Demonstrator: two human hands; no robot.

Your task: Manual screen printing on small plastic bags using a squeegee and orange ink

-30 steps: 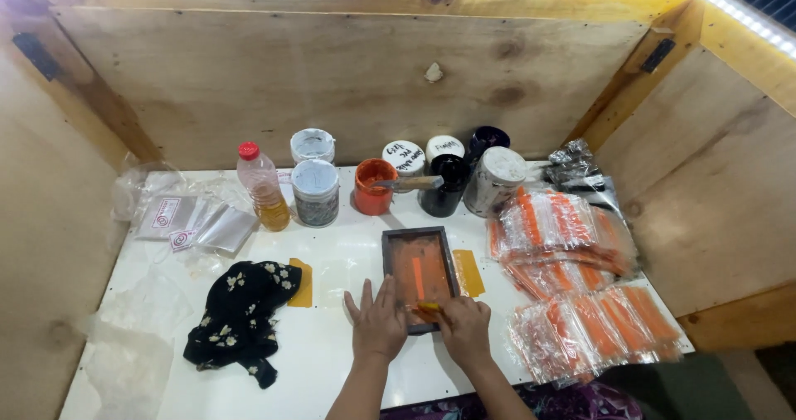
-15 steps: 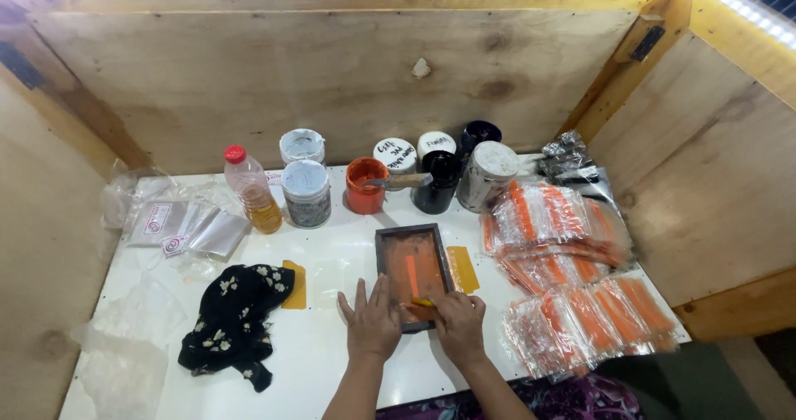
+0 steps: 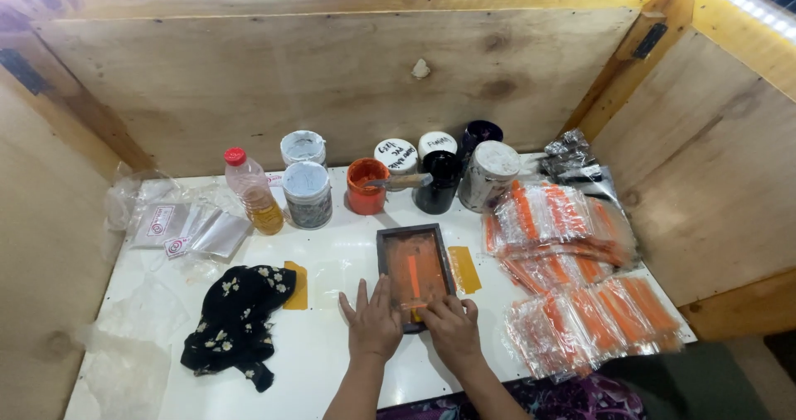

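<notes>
A small dark wooden printing frame (image 3: 414, 271) with an orange-stained mesh lies flat on the white table (image 3: 332, 362). My left hand (image 3: 371, 320) rests flat with fingers apart on the table, its fingertips touching the frame's near left corner. My right hand (image 3: 449, 329) presses on the frame's near edge, its fingers bent over an orange item there; I cannot tell whether it grips that item. A clear plastic sheet (image 3: 340, 275) lies under the frame's left side, with yellow tape pieces (image 3: 465, 269) beside it.
Several jars and tubs stand at the back, among them an open orange paint tub (image 3: 366, 186) with a stick across it and a bottle of yellow liquid (image 3: 252, 191). Printed orange packets (image 3: 572, 271) pile up on the right. A black flowered cloth (image 3: 236, 320) and clear bags (image 3: 178, 225) lie left. Plywood walls enclose the table.
Both hands stay at the frame's near edge. The view has shifted slightly; nothing on the table has visibly moved.
</notes>
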